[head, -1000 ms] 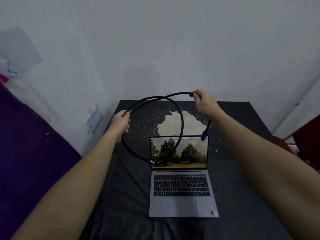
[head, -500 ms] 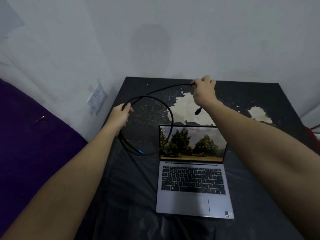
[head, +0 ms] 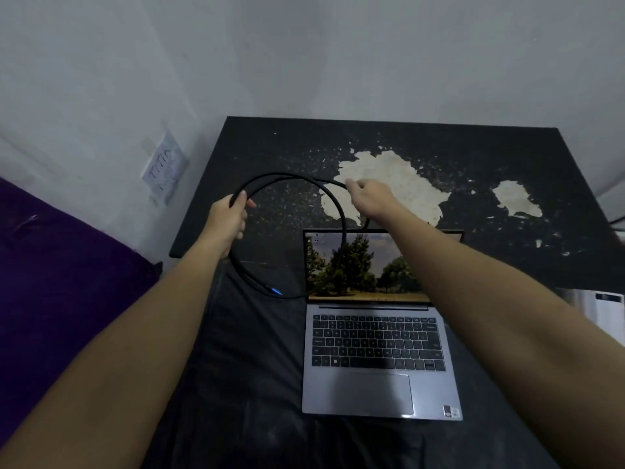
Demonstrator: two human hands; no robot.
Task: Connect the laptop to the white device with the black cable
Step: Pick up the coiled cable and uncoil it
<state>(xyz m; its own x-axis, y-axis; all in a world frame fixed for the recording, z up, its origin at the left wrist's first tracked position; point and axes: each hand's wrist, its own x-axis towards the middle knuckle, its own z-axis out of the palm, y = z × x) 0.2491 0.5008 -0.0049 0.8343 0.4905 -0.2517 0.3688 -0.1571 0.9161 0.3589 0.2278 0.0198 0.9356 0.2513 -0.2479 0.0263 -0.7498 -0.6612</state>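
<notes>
A grey laptop (head: 378, 360) stands open on dark cloth, its screen showing trees. The black cable (head: 342, 231) hangs in a loop above and to the left of the screen. My left hand (head: 227, 218) grips the loop at its left side. My right hand (head: 372, 199) pinches the cable near its top, behind the screen. One blue-tipped plug (head: 274, 292) dangles at the loop's bottom, left of the screen. A white device (head: 605, 313) shows partly at the right edge, behind my right forearm.
A black board (head: 456, 157) with pale worn patches lies behind the laptop. White walls close the back and left, with a paper note (head: 164, 167) taped low on the left wall. Purple fabric (head: 64, 279) fills the left side.
The view has tilted down and closer. Both hands have lowered with the cable, the loop now hangs in front of the screen's left part, and the white device has come into sight at the right.
</notes>
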